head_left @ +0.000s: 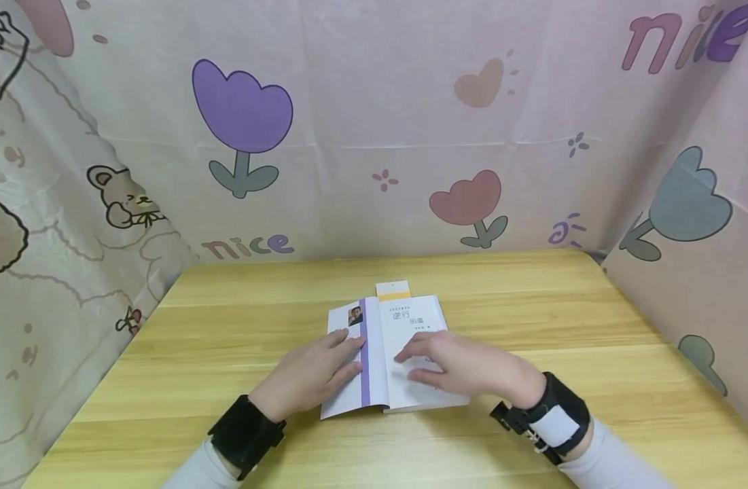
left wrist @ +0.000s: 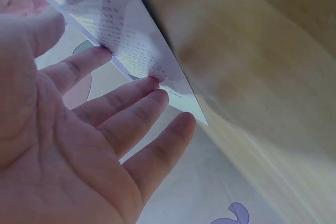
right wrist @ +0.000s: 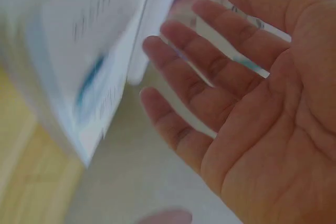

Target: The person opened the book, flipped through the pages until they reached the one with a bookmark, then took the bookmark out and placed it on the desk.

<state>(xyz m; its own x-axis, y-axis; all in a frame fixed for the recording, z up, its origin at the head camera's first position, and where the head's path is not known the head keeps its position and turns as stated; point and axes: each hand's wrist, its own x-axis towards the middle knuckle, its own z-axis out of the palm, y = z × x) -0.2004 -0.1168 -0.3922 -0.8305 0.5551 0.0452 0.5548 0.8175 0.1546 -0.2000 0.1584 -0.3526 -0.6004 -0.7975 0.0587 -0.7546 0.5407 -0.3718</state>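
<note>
An open paperback book lies near the middle of the table. Its right page is white with printed Chinese characters, while the cover flap on the left has a small photo and a purple stripe. My left hand rests on that flap with fingers spread and fairly straight. In the left wrist view, the fingertips touch the printed flap. Over the right page is my right hand, its fingers loosely bent and holding nothing. Whether they touch the paper cannot be told; the book is blurred in the right wrist view.
A white card with an orange band sticks out past the book's top edge. The wooden table is bordered by a printed curtain at the back and both sides. Black straps are worn on both wrists.
</note>
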